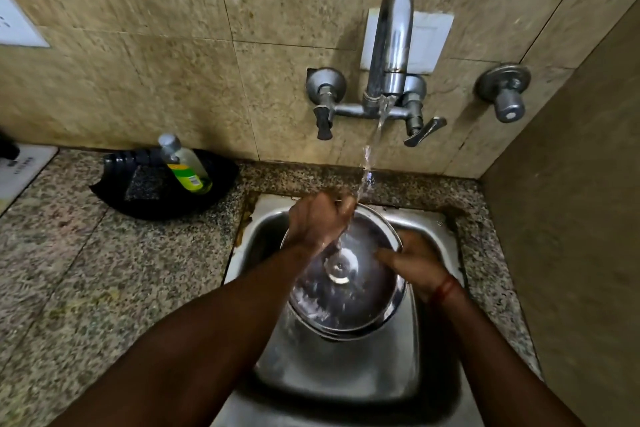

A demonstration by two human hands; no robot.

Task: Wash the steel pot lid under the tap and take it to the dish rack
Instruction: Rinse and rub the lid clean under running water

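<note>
Now, largest first:
Sink: steel basin set in the granite counter; I stand over it.
Tap: running, its stream falling on the far part of the lid.
Steel pot lid: held over the basin, knob side up, wet and streaked.
Left hand: curled closed over the lid's far rim, in the water.
Right hand: gripping the right rim, fingers laid on top.
Progress: I judge the rinse midway; no dish rack in view, so carrying is all left.
</note>
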